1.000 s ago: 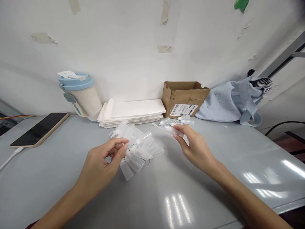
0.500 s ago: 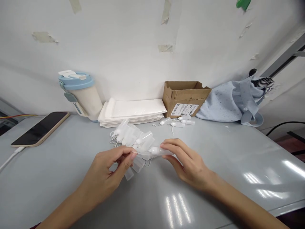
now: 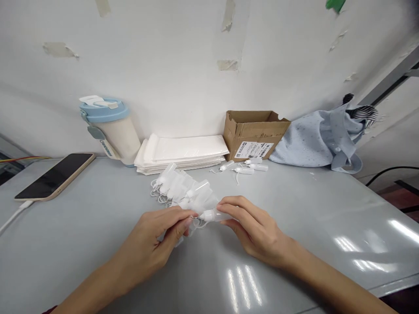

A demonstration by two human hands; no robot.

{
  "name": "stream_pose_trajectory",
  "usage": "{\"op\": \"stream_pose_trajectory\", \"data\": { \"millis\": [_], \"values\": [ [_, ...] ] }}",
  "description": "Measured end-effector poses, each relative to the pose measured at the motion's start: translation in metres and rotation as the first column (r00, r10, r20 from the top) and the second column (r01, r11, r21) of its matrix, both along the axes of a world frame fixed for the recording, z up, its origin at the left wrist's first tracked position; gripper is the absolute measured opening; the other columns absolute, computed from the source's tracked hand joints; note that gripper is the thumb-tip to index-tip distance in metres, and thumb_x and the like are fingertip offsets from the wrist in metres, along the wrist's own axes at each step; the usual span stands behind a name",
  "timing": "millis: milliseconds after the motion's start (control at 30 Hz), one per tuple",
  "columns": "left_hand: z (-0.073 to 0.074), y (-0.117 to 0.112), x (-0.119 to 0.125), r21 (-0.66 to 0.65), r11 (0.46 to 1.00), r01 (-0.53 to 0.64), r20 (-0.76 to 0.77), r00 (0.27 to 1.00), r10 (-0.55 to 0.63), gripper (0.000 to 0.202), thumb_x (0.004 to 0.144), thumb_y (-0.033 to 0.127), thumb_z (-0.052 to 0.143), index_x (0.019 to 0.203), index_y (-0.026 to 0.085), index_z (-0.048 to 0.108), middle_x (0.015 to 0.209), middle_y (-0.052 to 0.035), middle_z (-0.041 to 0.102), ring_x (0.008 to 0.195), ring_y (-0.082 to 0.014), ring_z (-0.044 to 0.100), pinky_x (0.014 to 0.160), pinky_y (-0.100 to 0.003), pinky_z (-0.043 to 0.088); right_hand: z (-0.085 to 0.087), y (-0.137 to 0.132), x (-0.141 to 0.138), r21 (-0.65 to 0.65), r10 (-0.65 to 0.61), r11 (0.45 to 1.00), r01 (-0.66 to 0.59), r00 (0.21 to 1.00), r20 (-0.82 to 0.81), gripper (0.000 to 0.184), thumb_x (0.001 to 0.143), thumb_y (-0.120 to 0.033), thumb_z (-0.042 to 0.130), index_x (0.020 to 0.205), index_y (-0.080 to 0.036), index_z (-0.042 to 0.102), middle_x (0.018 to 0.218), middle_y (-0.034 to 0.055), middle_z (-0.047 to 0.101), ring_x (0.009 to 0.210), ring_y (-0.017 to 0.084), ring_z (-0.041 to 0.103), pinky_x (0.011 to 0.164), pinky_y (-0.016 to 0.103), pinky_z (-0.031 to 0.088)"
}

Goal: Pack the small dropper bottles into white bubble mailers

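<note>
A person's two bare hands meet above the middle of a grey tabletop (image 3: 108,187), a small translucent bottle (image 3: 209,215) with a white nozzle held between them. The fingers of the right hand (image 3: 253,226) pinch the bottle's body, thumb beneath and forefinger above, while the thumb and forefinger of the left hand (image 3: 160,237) press together on its narrow tip; the exact point of contact is too small to make out. The bottle lies nearly level, its nozzle toward the left hand, just beside a pile of similar bottles (image 3: 183,187) with thin white loops, partly hidden by the left hand. Nearer the tabletop's far edge, four loose bottles (image 3: 244,171) lie in a loose cluster before an open cardboard box (image 3: 257,131) bearing a printed label. Along that edge, against a white wall (image 3: 183,87), stand a cream tumbler (image 3: 119,135) with a blue lid, a stack of white packets (image 3: 186,150) and, right of the box, a slumped pale blue bag (image 3: 304,139). A dark-screened phone (image 3: 55,176), plugged into a white cable (image 3: 15,218), rests toward the far left corner.
</note>
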State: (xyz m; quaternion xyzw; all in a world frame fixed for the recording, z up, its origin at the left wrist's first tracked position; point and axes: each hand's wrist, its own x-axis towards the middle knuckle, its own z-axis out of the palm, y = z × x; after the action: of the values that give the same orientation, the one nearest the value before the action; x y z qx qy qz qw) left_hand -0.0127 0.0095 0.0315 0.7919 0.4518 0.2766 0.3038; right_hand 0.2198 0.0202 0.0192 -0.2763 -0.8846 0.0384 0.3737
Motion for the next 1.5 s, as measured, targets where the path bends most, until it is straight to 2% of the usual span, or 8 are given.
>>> {"op": "stream_pose_trajectory", "data": {
  "millis": [267,433,667,800,1067,1500],
  "values": [
    [-0.001,-0.001,0.000,0.014,1.000,0.027,0.025,0.999,-0.027,0.026,0.094,0.029,0.041,0.092,0.023,0.067,0.067,0.0022,0.061,0.052,-0.0107,0.052,0.052,-0.020,0.043,0.000,-0.001,0.000,0.006,0.004,1.000,-0.004,1.000,-0.011,0.027,0.091,-0.009,0.046,0.117,-0.014,0.052,0.099,0.0125,0.064,0.090,0.018,0.063,0.073,0.029,0.058],
    [0.000,-0.001,0.000,0.018,0.999,0.031,0.017,0.999,-0.032,0.026,0.094,0.027,0.042,0.084,0.023,0.065,0.064,0.0032,0.059,0.051,-0.0103,0.051,0.051,-0.020,0.041,0.000,-0.001,-0.001,0.010,0.005,1.000,-0.005,1.000,-0.017,0.028,0.089,-0.006,0.049,0.116,-0.012,0.051,0.099,0.0137,0.063,0.091,0.018,0.063,0.073,0.029,0.057],
    [0.000,-0.001,-0.001,0.027,0.999,0.039,0.004,0.999,-0.039,0.025,0.095,0.027,0.041,0.084,0.023,0.064,0.065,0.0034,0.058,0.051,-0.0105,0.051,0.052,-0.020,0.041,0.000,-0.001,-0.001,-0.024,0.007,1.000,-0.007,1.000,0.007,0.027,0.090,-0.007,0.046,0.116,-0.013,0.052,0.100,0.0129,0.062,0.090,0.018,0.063,0.073,0.029,0.057],
    [-0.001,-0.002,-0.001,0.047,0.997,0.059,-0.022,0.998,-0.058,0.025,0.095,0.026,0.040,0.081,0.021,0.061,0.064,0.0033,0.056,0.051,-0.0102,0.050,0.051,-0.020,0.040,0.001,-0.002,0.000,-0.030,0.021,0.999,-0.021,1.000,0.015,0.025,0.091,-0.006,0.045,0.114,-0.010,0.054,0.099,0.0149,0.062,0.090,0.019,0.063,0.073,0.029,0.057],
    [-0.008,-0.006,0.001,0.181,0.973,0.147,-0.030,0.989,-0.144,0.020,0.094,0.014,0.038,0.082,0.020,0.053,0.066,0.0036,0.053,0.057,-0.0096,0.050,0.056,-0.020,0.039,0.001,-0.005,-0.003,0.050,0.044,0.998,-0.044,0.999,0.002,0.030,0.085,0.002,0.046,0.112,-0.007,0.056,0.096,0.0155,0.065,0.084,0.019,0.061,0.067,0.030,0.056],
    [-0.010,-0.008,0.004,0.215,0.960,0.177,-0.067,0.984,-0.167,0.020,0.093,0.011,0.039,0.076,0.020,0.046,0.063,0.0056,0.050,0.054,-0.0079,0.048,0.054,-0.019,0.037,-0.005,-0.004,-0.007,0.100,0.103,0.990,-0.103,0.995,0.003,0.030,0.083,0.006,0.045,0.111,-0.003,0.054,0.094,0.0198,0.067,0.086,0.023,0.062,0.065,0.037,0.057]
  ]
}}
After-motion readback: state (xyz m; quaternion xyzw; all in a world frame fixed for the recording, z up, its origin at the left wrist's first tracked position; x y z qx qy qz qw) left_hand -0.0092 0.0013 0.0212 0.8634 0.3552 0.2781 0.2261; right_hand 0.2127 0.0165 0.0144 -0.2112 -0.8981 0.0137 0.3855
